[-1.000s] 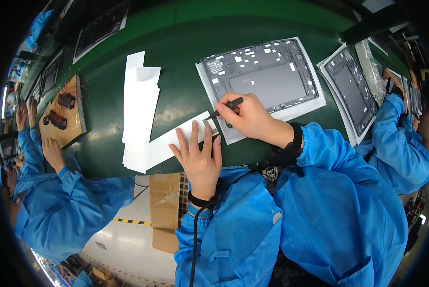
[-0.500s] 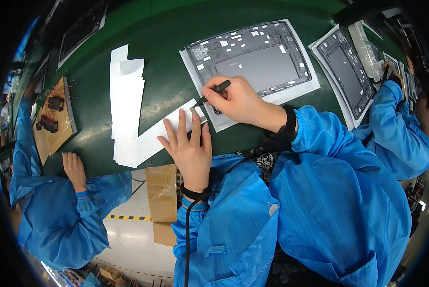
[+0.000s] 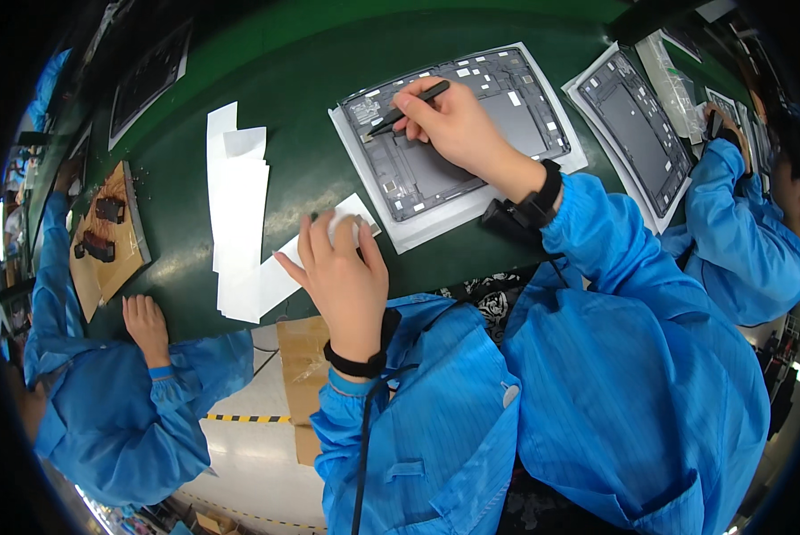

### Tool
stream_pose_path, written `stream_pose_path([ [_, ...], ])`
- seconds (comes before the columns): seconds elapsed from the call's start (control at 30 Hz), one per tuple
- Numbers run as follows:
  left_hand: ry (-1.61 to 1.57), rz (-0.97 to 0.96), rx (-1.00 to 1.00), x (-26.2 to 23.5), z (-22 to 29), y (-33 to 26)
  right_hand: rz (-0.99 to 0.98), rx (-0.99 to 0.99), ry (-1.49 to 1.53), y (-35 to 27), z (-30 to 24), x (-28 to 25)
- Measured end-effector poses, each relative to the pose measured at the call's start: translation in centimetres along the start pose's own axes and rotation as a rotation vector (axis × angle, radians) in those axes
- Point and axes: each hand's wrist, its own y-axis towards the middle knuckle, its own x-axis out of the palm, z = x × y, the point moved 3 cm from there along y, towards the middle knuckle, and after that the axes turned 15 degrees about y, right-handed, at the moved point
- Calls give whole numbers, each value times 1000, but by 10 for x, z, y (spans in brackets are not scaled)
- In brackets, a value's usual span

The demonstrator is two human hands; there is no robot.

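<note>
- From here I see my right hand [image 3: 449, 125] grasping a slim black tool [image 3: 389, 120], its tip over the left edge of a grey panel [image 3: 435, 178].
- My left hand [image 3: 342, 276], fingers half curled, is over a white strip [image 3: 279, 283]; whether it grips, I can't tell.
- The panel lies on a white sheet [image 3: 418, 237], bearing white labels [image 3: 515, 98] too small for me to read.

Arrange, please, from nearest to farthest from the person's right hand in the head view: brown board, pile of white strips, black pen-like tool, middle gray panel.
1. Black pen-like tool: held in the right hand.
2. Middle gray panel: beneath that hand.
3. Pile of white strips: to the left.
4. Brown board: farther left, past the strips.
</note>
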Motion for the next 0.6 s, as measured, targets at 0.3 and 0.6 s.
stream_pose_path([
  [0.3,-117,23,104,11,20,59,-83,38,19,9,19,-7],
  [0.6,-159,8,138,18,23,71,-70,112,42,17,21,-10],
])
